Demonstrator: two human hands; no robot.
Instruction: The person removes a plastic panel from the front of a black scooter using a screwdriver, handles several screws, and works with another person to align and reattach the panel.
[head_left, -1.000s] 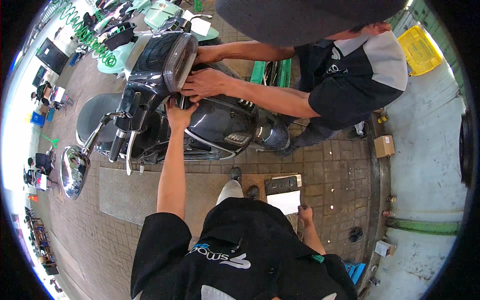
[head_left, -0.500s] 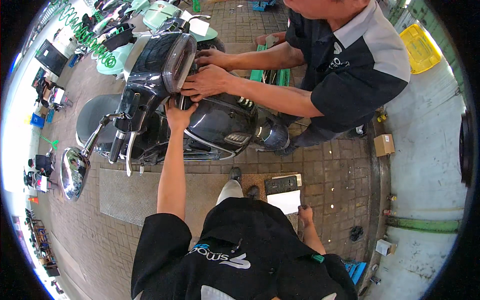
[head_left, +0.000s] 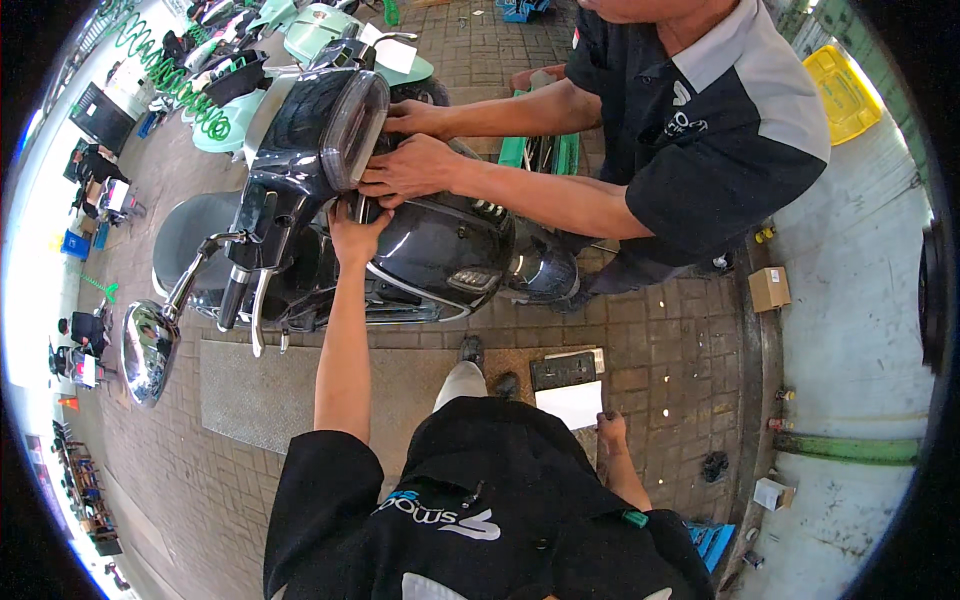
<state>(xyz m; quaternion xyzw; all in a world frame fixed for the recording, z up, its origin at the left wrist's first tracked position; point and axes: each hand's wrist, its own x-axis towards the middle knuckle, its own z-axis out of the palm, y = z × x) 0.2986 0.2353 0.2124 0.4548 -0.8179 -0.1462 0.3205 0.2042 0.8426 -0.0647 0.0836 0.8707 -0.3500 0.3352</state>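
A black scooter (head_left: 440, 245) stands crosswise in front of me, its headlight housing (head_left: 355, 130) leaning towards the other person. My left hand (head_left: 355, 235) reaches up under that housing, thumb and fingers around a dark shiny part (head_left: 364, 209); some fingertips are hidden. Close by, the other person's two hands (head_left: 410, 168) work at the gap below the headlight, nearly touching mine. Low on my right side, my right hand (head_left: 611, 430) is closed on the edge of a white sheet of paper (head_left: 570, 404), which lies over a black flat board (head_left: 562, 372).
A chrome mirror (head_left: 148, 345) and brake lever (head_left: 262, 310) stick out on the left. A metal plate (head_left: 290, 390) lies on the brick floor by my shoes. Behind the scooter is a green toolbox (head_left: 540, 150). Along the right wall stand a cardboard box (head_left: 769, 289) and a yellow bin (head_left: 842, 95).
The other person's hands and torso have shifted slightly at the headlight. My left hand has barely moved, and my right hand keeps its place on the paper.
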